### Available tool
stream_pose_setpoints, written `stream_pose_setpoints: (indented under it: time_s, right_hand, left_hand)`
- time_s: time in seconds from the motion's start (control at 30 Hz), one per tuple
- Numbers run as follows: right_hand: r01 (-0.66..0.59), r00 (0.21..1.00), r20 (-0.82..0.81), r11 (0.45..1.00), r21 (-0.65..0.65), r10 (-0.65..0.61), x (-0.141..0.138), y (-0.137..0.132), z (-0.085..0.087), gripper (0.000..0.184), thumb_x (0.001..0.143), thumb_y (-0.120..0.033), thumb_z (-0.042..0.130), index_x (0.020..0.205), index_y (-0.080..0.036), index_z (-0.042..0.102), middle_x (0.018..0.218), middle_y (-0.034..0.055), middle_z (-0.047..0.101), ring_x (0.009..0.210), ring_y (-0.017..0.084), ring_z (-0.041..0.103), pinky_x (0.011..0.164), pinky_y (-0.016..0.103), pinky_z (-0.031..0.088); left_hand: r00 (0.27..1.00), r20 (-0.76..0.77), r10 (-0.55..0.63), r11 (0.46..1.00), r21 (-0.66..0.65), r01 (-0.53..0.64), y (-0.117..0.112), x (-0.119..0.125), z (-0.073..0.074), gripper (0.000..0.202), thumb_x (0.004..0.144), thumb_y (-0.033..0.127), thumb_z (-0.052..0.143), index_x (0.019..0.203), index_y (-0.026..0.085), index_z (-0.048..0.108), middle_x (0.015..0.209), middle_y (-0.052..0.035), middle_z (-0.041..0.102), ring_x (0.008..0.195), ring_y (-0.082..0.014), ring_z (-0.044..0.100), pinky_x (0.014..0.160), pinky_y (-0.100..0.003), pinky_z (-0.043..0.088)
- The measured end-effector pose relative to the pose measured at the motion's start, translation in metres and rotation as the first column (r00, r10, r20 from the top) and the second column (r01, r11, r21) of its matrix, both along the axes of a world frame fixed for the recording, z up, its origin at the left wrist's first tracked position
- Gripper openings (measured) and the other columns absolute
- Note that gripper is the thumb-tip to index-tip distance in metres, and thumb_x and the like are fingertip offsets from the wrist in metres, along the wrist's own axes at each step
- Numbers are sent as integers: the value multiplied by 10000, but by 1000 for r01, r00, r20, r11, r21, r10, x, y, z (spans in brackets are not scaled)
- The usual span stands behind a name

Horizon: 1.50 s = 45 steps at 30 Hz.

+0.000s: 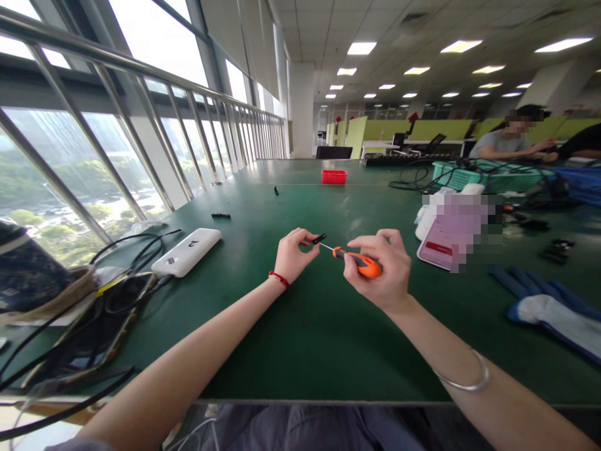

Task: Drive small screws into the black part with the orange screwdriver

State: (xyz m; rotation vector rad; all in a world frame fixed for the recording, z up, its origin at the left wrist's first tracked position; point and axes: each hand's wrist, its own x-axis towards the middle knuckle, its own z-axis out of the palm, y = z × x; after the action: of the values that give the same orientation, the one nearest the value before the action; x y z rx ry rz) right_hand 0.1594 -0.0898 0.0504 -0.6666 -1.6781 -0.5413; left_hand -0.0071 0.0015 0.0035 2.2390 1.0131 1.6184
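Note:
My left hand (293,254) is closed in a pinch on a small black part (318,238), held above the green table (305,326). My right hand (380,269) is wrapped around the orange handle of a small screwdriver (359,262). The screwdriver's thin metal shaft points left and its tip meets the black part. A red string circles my left wrist and a silver bangle sits on my right forearm.
A white power bank (186,251) with black cables (126,241) and a phone (101,326) lies at the left. Blue-and-white gloves (549,304) lie at the right. A red bin (334,176), loose black parts (220,215), a teal basket (457,174) and another seated person (511,141) are farther back.

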Motion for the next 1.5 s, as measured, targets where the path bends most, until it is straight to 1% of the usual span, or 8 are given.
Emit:
stream_pose_setpoints:
  time_s: [0.17,0.33,0.47,0.63,0.8,0.93,1.1,1.5]
  right_hand:
    - [-14,1000,-16,1000,23,14,0,1,0,311,699,-155,619,989,-200,515,792,26,637,688,166,588,685,348,446]
    - [30,1000,-6,999,13,-30,0,1,1,200,710,-159,619,875,-231,532,637,-33,611,555,139,529,673,352,430]
    - [31,999,-6,999,35,-31,1,1,2,285,702,-173,612,966,-226,519,784,18,648,668,172,583,692,360,458]
    - [31,999,24,1000,0,-30,2,0,3,230,709,-163,616,909,-238,530,589,-54,589,512,129,515,693,355,442]
    - [-1,1000,9,1000,29,1,1,0,4,325,696,-171,615,1001,-220,513,800,18,653,665,170,583,698,360,457]
    - [-7,999,43,1000,18,7,1,0,5,223,697,-135,628,863,-237,519,661,-35,634,554,137,524,682,349,447]
    - [-4,1000,12,1000,21,3,1,-2,7,311,706,-164,619,993,-226,516,808,22,652,697,182,591,707,361,470]
    - [-7,1000,2,1000,-21,7,1,-2,6,235,714,-178,608,932,-234,538,684,-15,626,631,165,558,681,342,452]
  left_hand:
    - [1000,-7,7,1000,-14,-7,0,0,-1,64,687,133,628,743,164,622,778,-22,654,695,-131,618,641,-246,540]
    - [1000,-31,5,1000,-20,-5,1,0,-2,68,700,143,620,763,164,633,797,-28,666,712,-134,625,669,-257,546]
    - [998,-58,12,1000,-29,-13,1,0,-4,64,706,156,624,767,169,634,802,-26,676,715,-139,628,670,-266,546]
    - [997,-75,17,1000,-21,-19,0,-1,-3,80,707,150,622,781,171,641,800,-25,678,721,-142,629,671,-268,544]
    - [995,-94,33,999,-19,-35,0,0,-3,80,706,153,627,783,171,642,798,-24,680,720,-144,627,676,-274,540]
    - [994,-110,31,999,-12,-32,-1,0,-3,85,712,158,624,793,172,646,797,-22,679,729,-147,625,676,-274,534]
    - [992,-125,37,999,-13,-39,-3,-1,-2,83,715,160,622,793,179,644,802,-19,681,733,-147,624,676,-271,528]
    - [989,-144,41,999,-23,-45,-4,-1,-1,98,717,169,625,809,189,654,804,-12,687,738,-148,629,678,-270,525]
